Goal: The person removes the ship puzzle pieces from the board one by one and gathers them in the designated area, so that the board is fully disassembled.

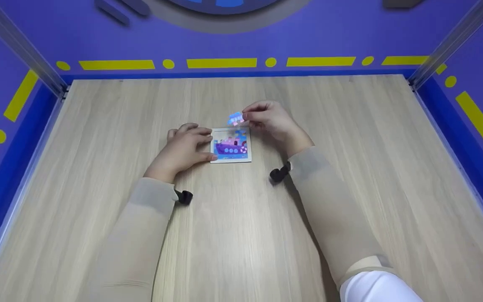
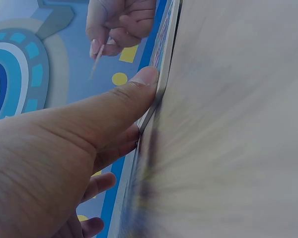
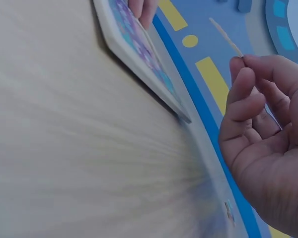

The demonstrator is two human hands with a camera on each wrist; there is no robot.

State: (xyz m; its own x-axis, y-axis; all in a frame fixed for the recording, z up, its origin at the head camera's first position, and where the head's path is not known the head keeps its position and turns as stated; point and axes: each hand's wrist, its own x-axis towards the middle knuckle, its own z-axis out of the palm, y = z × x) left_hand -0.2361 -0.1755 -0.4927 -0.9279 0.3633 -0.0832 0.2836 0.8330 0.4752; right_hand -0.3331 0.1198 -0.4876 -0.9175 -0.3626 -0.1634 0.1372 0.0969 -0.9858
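Observation:
A square jigsaw puzzle board [image 1: 231,162] with a pale frame lies flat on the table, showing a purple and pink boat on blue. Its upper left part is bare of picture. My left hand [image 1: 187,147] holds the board at its left side, thumb on the lower left corner and fingers at the upper left edge. Above the board's top edge, my right hand [image 1: 273,121] pinches a blue and pink puzzle piece [image 1: 236,118] between thumb and fingers. Seen edge-on in the right wrist view, that thin piece [image 3: 226,35] is clear of the board.
The wood-grain table [image 1: 233,235] is enclosed by a purple back wall [image 1: 224,46] and side walls with yellow marks. A small colourful thing [image 3: 229,213] lies on the table beyond the right hand in the right wrist view; its kind is unclear.

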